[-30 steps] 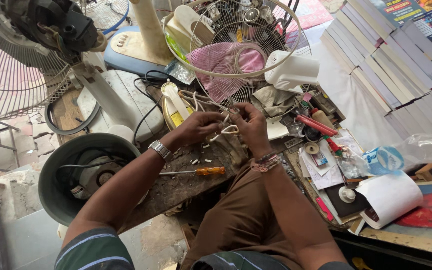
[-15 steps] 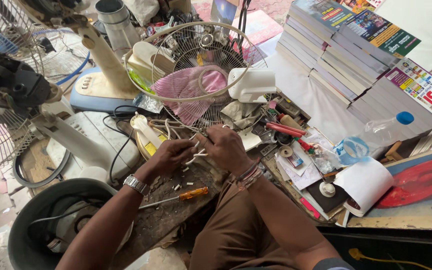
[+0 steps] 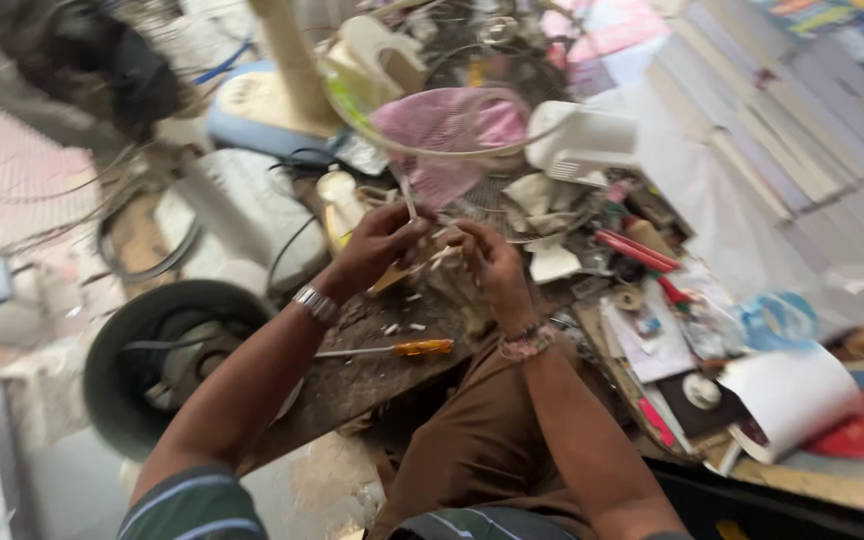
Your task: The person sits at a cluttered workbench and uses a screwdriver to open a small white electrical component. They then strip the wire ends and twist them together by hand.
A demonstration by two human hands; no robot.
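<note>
Over a cluttered wooden workbench (image 3: pixel 352 385), head view, blurred by motion. Left hand (image 3: pixel 377 245), wristwatch on the wrist, fingers pressed together on thin pale wires (image 3: pixel 414 215); one strand runs up from the pinch. Right hand (image 3: pixel 487 260), bead bracelet at the wrist, fingertips closed on the same bundle just beside the left. Wires held above the bench, in front of a pink fan blade (image 3: pixel 442 135) inside a wire guard. Orange-handled screwdriver (image 3: pixel 392 349) lies on the bench below the hands, apart from both. Dark round bucket (image 3: pixel 167 360) stands near the left forearm.
</note>
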